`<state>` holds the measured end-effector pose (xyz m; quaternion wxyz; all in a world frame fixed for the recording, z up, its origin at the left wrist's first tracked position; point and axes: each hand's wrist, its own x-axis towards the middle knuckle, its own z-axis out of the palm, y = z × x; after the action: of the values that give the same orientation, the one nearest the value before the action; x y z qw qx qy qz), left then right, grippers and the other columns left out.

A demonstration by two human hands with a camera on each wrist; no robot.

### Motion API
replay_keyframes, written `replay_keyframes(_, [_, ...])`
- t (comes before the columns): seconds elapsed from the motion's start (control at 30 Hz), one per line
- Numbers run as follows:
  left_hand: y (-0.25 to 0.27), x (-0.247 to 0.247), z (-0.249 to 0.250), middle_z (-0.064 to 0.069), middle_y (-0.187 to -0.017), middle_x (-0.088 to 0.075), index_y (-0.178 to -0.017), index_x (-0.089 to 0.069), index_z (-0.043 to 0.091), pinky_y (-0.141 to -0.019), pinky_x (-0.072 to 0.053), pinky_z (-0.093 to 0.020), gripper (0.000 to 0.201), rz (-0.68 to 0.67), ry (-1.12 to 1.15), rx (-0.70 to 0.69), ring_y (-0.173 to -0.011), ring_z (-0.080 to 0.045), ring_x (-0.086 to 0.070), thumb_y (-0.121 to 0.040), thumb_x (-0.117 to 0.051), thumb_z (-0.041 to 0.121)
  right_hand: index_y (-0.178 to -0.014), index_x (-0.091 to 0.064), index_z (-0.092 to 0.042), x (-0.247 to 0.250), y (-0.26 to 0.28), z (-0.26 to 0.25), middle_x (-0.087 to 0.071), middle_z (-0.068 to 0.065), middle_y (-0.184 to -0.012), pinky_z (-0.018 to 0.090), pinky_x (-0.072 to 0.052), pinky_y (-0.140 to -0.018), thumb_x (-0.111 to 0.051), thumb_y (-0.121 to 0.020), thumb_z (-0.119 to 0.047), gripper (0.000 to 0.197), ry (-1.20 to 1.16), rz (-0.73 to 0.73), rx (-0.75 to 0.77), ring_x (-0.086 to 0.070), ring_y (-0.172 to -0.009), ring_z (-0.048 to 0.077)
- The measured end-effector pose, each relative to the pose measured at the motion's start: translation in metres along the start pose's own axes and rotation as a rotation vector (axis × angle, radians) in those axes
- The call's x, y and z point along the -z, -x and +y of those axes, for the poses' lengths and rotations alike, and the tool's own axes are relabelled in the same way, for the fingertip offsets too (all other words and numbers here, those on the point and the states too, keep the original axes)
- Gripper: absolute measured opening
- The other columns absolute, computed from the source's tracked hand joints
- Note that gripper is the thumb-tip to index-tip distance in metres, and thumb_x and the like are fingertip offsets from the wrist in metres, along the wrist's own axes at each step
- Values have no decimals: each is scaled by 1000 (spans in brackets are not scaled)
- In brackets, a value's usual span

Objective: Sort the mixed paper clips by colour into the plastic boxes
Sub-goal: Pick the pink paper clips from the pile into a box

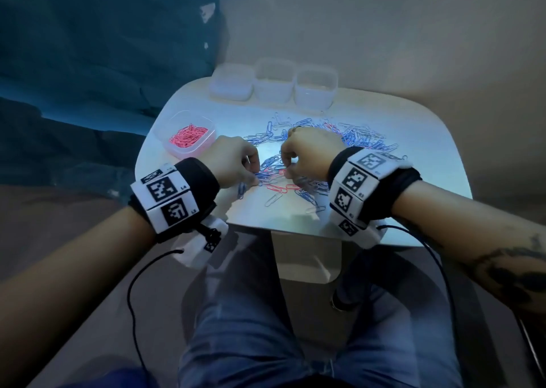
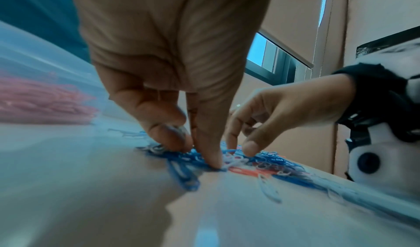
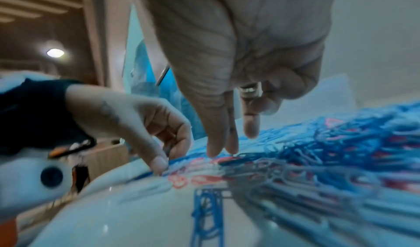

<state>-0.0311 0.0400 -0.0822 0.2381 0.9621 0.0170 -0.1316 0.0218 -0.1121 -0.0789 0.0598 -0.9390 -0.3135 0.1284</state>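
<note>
Head view: both hands, left point(image 1: 233, 163) and right point(image 1: 307, 154), fingers curled, picking into clips point(image 1: 295, 163) (grip unclear); pink box point(image 1: 189, 136) near left for drops.

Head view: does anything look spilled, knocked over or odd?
Nothing stands out. The clip pile lies on the table, the pink box and three clear boxes stand upright, and both hands pick at clips.

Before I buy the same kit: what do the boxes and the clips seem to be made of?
The plastic boxes look like frosted translucent plastic: the pink clips show through one box's wall. The paper clips look like thin bent wire with a coloured coating, blue, pink and whitish; whether metal lies beneath cannot be seen.
</note>
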Motion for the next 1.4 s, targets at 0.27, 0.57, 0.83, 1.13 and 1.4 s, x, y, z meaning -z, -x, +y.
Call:
replay_keyframes(0.27, [2, -2, -8, 0, -74, -51, -72, -51, 16, -68, -35, -26, 15, 145, -148, 70, -80, -20, -47, -75, -61, 4, -77, -68, -5, -1, -10, 5, -70, 11, -87, 30, -49, -70, -63, -80, -10, 8, -88, -149, -45, -64, -89, 27])
replay_keyframes(0.57, [-11, -12, 20, -2, -68, -59, -68, -62, 15, -63, -37, -24, 17, 84, -94, 52, -73, -19, -54, -73, -75, 23, -66, -52, -18, 21, 19, 26, -47, -9, -62, 18, -36, -57, -67, -81, -10, 22, -519, 190, -111, -46, -66, 11])
replay_keyframes(0.83, [-15, -5, 30, 7, -61, -56, -79, -73, 13, -53, -39, -18, 13, 5, -61, 113, -70, -11, -54, -70, -73, 4, -70, -56, -18, 10, 90, 52, -54, -4, -56, 8, -30, -41, -68, -78, -2, 22, -1122, 500, -237, -43, -43, -3])
replay_keyframes(1.13, [-16, 0, 37, -1, -70, -65, -86, -75, 6, -49, -36, -10, 14, -52, -198, -33, -65, -11, -53, -72, -75, 7, -86, -62, -18, -27, 122, 49, -59, -13, -57, 7, -30, -38, -54, -87, -7, 13, -1705, 419, -431, -46, -48, -2])
replay_keyframes(1.4, [-20, -2, 32, -8, -99, -64, -98, -64, 4, -71, -34, -23, 17, -176, -397, -126, -84, -16, -48, -91, -56, 18, -84, -61, -18, -29, 134, 50, -59, -14, -56, 8, -30, -39, -54, -87, -8, 13, -1715, 467, -431, -45, -47, -2])
